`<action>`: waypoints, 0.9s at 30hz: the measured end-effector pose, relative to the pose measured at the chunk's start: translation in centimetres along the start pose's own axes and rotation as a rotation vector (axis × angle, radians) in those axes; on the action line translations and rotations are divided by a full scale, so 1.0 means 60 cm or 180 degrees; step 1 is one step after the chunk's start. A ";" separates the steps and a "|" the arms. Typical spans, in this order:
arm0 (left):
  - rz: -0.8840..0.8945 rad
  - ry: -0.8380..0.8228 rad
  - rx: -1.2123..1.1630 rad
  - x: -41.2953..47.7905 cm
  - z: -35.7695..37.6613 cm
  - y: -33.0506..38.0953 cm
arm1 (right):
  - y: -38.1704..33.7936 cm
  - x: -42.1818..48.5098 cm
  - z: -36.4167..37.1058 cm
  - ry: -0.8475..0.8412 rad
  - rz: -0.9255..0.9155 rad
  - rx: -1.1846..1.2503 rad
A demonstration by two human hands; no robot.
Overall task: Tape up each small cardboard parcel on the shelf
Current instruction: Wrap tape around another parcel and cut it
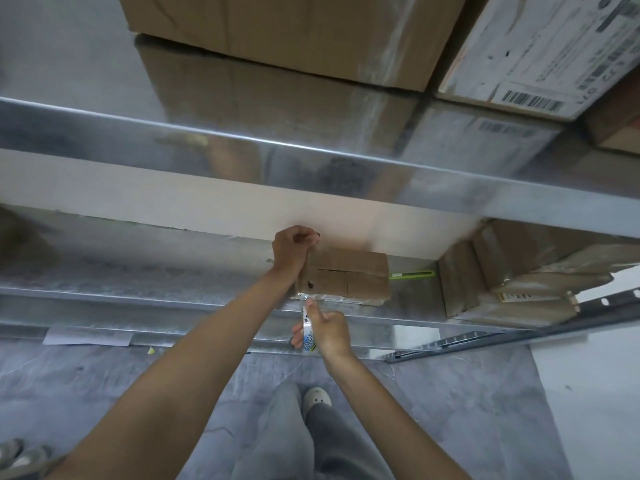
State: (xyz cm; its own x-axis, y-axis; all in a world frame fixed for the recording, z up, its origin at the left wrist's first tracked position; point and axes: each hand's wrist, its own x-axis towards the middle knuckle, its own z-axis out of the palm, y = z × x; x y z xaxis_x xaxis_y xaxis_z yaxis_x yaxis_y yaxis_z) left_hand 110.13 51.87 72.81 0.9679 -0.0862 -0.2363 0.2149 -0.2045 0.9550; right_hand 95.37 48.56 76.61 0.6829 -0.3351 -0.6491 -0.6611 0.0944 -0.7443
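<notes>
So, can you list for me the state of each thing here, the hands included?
left grip: pinches the tape's free end behind the small parcel.
right grip: holds the tape roll before the shelf edge.
tape roll: partly unrolled, strip over the parcel.
small parcel: flat on the shelf, top seam showing a gap.
green knife: lies beside the parcel, untouched.
parcels at right: stacked, glossy with tape.

One wide-angle view only, worn on the head. It looks forward and steeply down from behind and above the hands, close in. The left grip (293,249) and right grip (328,331) sit near mid-frame. Beyond them lies the lower shelf (138,271); above them the upper shelf (242,147) crosses the frame — below them, the floor (450,393).
</notes>
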 end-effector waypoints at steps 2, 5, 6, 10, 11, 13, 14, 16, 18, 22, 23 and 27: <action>-0.0039 0.0019 0.0046 0.004 0.002 -0.003 | -0.001 0.003 0.001 -0.0001 0.0024 -0.0014; -0.0102 0.0057 0.0105 0.008 0.004 -0.007 | 0.000 0.009 0.002 -0.0002 0.0101 0.0014; -0.0117 0.0063 0.0133 0.009 0.005 -0.008 | 0.001 0.011 0.002 -0.0015 0.0126 0.0025; -0.0262 0.0061 0.0156 0.016 0.007 -0.008 | -0.002 0.015 0.007 -0.0053 0.0184 0.0085; -0.0288 0.0055 0.0172 0.018 0.008 -0.006 | -0.003 0.017 0.008 -0.0056 0.0198 0.0099; -0.0319 0.0004 0.0213 0.024 0.007 -0.004 | -0.003 0.021 0.009 -0.0073 0.0248 0.0098; -0.0344 -0.0040 0.0255 0.027 0.007 -0.002 | -0.003 0.022 0.009 -0.0094 0.0291 0.0098; -0.0449 -0.0145 0.0421 0.031 0.004 0.004 | -0.003 0.023 0.007 -0.0171 0.0385 0.0087; -0.0607 -0.0228 0.0573 0.037 0.001 0.011 | -0.009 0.023 0.003 -0.0257 0.0481 0.0072; -0.1031 -0.0264 0.0696 0.049 0.000 0.013 | -0.023 0.019 -0.007 -0.0433 0.0640 0.0088; -0.1044 -0.0260 0.0736 0.047 0.002 0.012 | -0.025 0.019 -0.010 -0.0455 0.0671 0.0090; -0.0653 -0.0205 0.0957 0.029 0.009 0.007 | -0.026 0.024 -0.014 -0.0457 0.0797 -0.0026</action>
State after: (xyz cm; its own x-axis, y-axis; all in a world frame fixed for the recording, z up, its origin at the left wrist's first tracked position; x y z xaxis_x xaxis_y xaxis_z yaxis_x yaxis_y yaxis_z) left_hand 111.81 51.14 72.70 0.8964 -0.0728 -0.4373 0.3465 -0.5005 0.7934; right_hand 97.14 47.15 76.98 0.5347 -0.1662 -0.8285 -0.8168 0.1497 -0.5571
